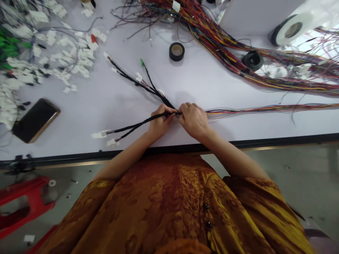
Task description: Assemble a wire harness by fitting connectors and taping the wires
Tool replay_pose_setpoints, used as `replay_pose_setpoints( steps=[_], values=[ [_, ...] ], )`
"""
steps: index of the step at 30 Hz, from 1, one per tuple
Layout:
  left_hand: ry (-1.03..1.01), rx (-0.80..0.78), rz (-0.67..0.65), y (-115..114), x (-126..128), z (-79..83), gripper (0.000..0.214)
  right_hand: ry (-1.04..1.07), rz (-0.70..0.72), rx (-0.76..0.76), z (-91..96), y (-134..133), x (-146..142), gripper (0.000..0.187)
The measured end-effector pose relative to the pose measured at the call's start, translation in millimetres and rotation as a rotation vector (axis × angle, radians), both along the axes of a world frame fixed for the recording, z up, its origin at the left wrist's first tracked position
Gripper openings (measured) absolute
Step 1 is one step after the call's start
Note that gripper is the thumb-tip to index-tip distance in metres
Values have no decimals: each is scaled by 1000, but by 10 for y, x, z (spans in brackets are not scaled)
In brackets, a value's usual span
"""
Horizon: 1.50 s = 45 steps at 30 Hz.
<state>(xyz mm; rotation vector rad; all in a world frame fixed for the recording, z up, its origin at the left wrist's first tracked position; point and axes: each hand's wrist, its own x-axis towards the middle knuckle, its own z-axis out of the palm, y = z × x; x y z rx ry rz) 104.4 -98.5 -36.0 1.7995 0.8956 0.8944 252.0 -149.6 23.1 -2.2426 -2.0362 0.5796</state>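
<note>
My left hand [160, 123] and my right hand [193, 120] both grip a black-taped wire harness [143, 121] close together, near the table's front edge. Black branches of the harness run from my hands to the lower left, ending in white connectors [102, 133]. Other branches reach up the table to white connectors and a green-tipped lead [142, 62]. To the right of my right hand, the harness opens into loose multicoloured wires [265, 109]. My fingers hide the stretch of harness between my hands.
A roll of black tape [177, 51] stands just beyond the harness on the white table [79, 123]. Further back lie a large multicoloured wire bundle [212, 35], a white tape roll [288, 30] and a black spool [253, 60]. White connectors [58, 53] and a phone [35, 120] lie left.
</note>
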Motion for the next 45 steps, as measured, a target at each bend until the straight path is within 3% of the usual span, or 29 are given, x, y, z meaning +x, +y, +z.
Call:
replay_pose_setpoints(
  steps=[7,11,14,17,20,23,26,28,30,33,35,39,42,45],
  values=[
    [-56,-44,-1,-24,-36,-92,18,71,228,8,-50,182,253,23],
    [-27,-77,65,0,4,-189,18,61,419,-27,76,17,-30,29],
    [-59,-151,126,78,90,-246,20,256,518,-106,210,-239,-340,26],
    [-154,-305,103,155,129,-230,24,423,383,-4,224,-214,-280,21],
    [-209,-467,16,144,59,-160,27,279,80,120,58,141,198,32],
    [-302,-680,101,39,-125,-89,37,137,-117,236,-114,359,577,37],
    [-253,-883,185,-102,-429,63,46,286,-151,361,-166,128,476,35],
    [-59,-938,73,-158,-651,265,49,611,-175,292,-170,-179,222,30],
    [165,-792,-143,-113,-796,506,43,1034,-275,15,-194,-452,-43,31],
    [325,-128,-206,228,-721,724,26,1518,-611,-208,-277,-623,-303,37],
    [400,216,-303,580,-495,683,27,1708,-826,-173,-329,-594,-380,35],
    [690,494,-637,1118,-81,399,26,1913,-1056,-75,-374,-452,-479,25],
    [803,622,-738,1147,-113,325,13,1961,-1114,54,-402,-357,-619,22],
    [753,760,-693,974,-347,377,12,1938,-1142,86,-430,-270,-770,25]
  ],
)
